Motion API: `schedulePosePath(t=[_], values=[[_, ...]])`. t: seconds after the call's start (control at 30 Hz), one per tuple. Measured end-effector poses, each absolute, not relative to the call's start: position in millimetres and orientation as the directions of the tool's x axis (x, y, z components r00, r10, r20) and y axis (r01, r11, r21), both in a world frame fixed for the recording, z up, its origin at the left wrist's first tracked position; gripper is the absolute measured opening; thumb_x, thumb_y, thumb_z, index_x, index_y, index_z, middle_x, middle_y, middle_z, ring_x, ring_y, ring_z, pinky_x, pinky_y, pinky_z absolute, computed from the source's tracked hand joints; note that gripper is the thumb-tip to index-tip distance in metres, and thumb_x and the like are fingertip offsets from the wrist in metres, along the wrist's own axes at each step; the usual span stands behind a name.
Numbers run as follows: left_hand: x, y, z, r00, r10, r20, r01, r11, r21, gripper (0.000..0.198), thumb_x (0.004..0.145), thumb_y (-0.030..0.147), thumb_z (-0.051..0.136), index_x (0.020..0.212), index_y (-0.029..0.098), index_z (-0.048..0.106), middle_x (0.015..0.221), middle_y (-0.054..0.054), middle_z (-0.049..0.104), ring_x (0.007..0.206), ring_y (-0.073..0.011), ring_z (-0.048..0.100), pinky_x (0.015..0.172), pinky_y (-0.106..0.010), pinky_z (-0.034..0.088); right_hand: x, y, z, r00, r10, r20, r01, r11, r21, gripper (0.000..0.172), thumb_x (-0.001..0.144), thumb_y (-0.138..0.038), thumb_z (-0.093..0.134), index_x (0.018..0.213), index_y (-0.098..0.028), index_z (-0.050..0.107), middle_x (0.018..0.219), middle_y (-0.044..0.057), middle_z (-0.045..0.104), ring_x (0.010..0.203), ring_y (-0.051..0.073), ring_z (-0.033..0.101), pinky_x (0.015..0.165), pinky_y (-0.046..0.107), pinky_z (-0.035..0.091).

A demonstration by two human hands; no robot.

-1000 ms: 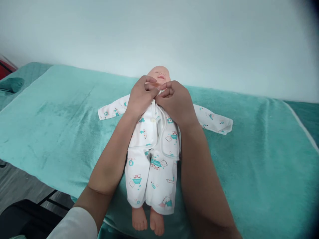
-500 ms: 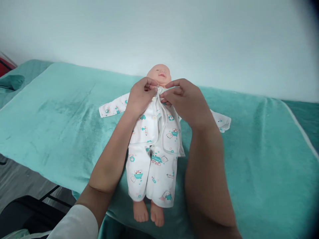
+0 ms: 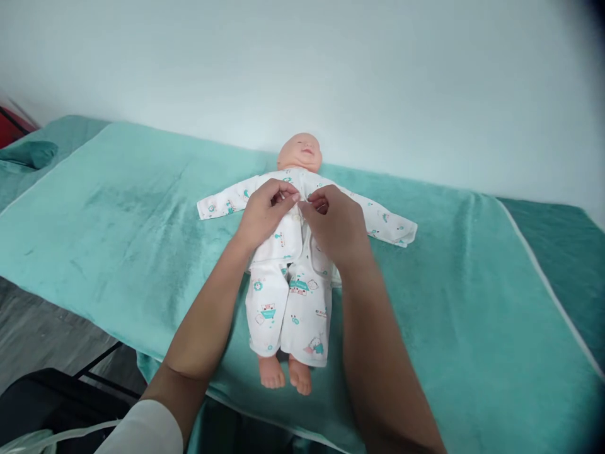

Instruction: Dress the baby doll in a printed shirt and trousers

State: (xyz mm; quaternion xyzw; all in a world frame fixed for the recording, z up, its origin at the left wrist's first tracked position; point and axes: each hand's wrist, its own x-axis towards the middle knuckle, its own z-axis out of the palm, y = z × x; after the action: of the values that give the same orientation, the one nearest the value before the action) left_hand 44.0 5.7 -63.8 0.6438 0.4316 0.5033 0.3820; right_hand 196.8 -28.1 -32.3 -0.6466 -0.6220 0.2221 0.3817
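Note:
A baby doll (image 3: pixel 301 153) lies on its back, its head toward the wall and its arms spread out sideways. It wears a white printed jacket (image 3: pixel 276 244) and matching trousers (image 3: pixel 306 321); its bare feet stick out below. My left hand (image 3: pixel 267 211) pinches the jacket's front edge at the chest with thumb and forefinger. Opposite it, my right hand (image 3: pixel 334 224) pinches the other front edge, the fingertips of both hands almost touching. Below my hands the jacket's front hangs apart. Whatever small fastener lies between the fingertips is hidden.
A green velvety cover (image 3: pixel 454 302) is spread over the bed beneath the doll. Behind it rises a pale wall (image 3: pixel 302 63). A black object (image 3: pixel 57 410), perhaps a chair, stands at the lower left by the grey floor. Something red (image 3: pixel 13 128) shows at the far left.
Both hands have moved from the collar down to the middle of the chest. The collar now lies uncovered and looks closed. The view has shifted slightly.

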Motion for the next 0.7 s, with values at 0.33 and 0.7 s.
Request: schedulePosePath(t=[0.33,0.7], values=[[35,14,-60,0.218,0.942,0.256,0.154,-0.292,0.944,0.01,0.096,0.029,0.066,0.095,0.022,0.074,0.093,-0.001,0.066,0.081,-0.0127,0.053,0.079,-0.029,0.043,225,-23,-34,0.029,0.999,-0.024,0.357,-0.033,-0.934,0.02,0.087,-0.037,0.073,0.087,-0.018,0.068,0.066,-0.002,0.057,0.053,0.009,0.046,0.049,0.024,0.036],[35,12,-58,0.195,0.947,0.254,0.17,-0.288,0.943,0.004,0.087,0.018,0.074,0.087,0.021,0.072,0.08,0.002,0.058,0.07,-0.0098,0.047,0.069,-0.027,0.038,213,-12,-44,0.114,0.986,0.123,0.188,0.1,-0.977,0.017,0.087,-0.034,0.071,0.082,-0.019,0.064,0.061,-0.003,0.05,0.053,0.009,0.04,0.049,0.023,0.031]])
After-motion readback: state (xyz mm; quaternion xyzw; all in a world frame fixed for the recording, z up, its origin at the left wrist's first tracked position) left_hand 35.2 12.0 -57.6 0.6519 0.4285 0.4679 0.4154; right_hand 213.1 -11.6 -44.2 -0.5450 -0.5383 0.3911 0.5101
